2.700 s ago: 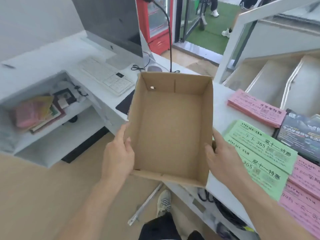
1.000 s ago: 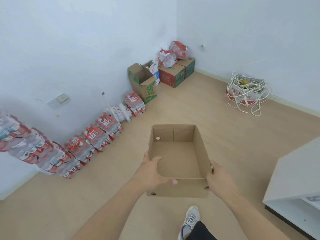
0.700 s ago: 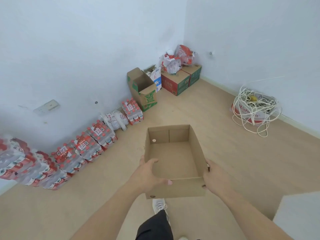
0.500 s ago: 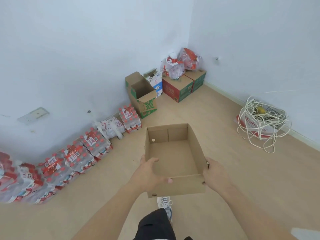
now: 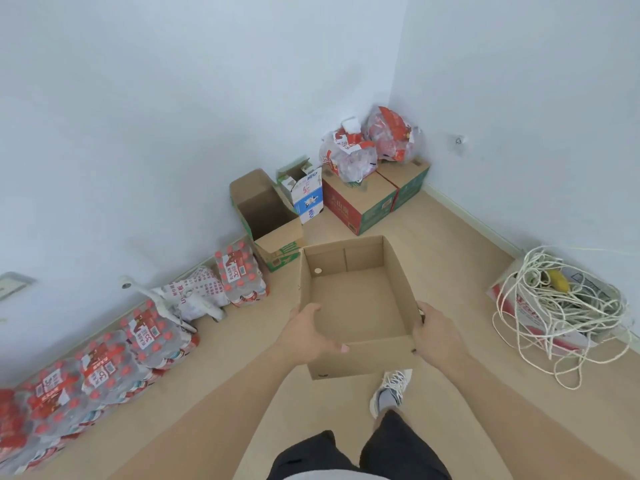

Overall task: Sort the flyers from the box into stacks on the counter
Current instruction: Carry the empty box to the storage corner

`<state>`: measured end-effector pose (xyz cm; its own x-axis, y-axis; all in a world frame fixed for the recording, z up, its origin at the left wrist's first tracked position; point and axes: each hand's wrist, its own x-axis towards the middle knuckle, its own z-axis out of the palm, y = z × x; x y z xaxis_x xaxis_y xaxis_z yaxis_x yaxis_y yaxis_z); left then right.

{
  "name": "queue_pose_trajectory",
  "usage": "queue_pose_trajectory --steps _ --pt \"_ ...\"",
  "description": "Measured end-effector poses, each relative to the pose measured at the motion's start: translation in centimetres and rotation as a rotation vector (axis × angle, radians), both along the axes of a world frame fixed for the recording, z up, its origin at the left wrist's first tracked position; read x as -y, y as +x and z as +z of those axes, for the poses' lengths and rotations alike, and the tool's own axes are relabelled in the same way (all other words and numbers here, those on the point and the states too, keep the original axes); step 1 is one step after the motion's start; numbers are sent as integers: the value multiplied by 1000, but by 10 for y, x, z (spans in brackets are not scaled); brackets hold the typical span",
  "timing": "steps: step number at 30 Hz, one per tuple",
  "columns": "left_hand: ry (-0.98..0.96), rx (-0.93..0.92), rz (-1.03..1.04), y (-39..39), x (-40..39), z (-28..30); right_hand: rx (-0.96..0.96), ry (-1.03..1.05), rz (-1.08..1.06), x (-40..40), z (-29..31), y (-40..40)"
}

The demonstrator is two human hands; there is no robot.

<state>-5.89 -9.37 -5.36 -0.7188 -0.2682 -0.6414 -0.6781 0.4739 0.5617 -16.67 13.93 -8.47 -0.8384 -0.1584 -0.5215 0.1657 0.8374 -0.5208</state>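
Both hands, left hand [image 5: 308, 336] and right hand [image 5: 437, 336], grip box [image 5: 360, 303]; nothing inside.

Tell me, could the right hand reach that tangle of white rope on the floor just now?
Probably not as things stand. The right hand grips the near right corner of the empty cardboard box, which the left hand also holds. The rope lies off to the right, with bare floor between.

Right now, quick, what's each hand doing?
Left hand: grips the near left corner of the empty cardboard box, thumb over the rim.
Right hand: holds the box's near right corner.
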Motion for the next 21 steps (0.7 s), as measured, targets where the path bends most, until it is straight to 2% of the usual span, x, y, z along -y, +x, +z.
queue_pose_trajectory --steps 5,8,11,14,18,21 --pt "-90 36 53 -119 -3 -23 14 31 106 19 -24 -135" --pt "-238 -14 -52 -181 0 -32 17 56 133 34 -33 -209" --pt "-306 52 -127 -233 11 -42 39 53 151 57 -40 -272" --pt "-296 130 -149 -277 28 -69 46 60 192 88 -58 -336" --pt "-221 105 -80 -324 56 -117 50 90 249 129 -100 -409" --pt "-217 110 -137 -355 78 -162 64 124 291 160 -143 -454"
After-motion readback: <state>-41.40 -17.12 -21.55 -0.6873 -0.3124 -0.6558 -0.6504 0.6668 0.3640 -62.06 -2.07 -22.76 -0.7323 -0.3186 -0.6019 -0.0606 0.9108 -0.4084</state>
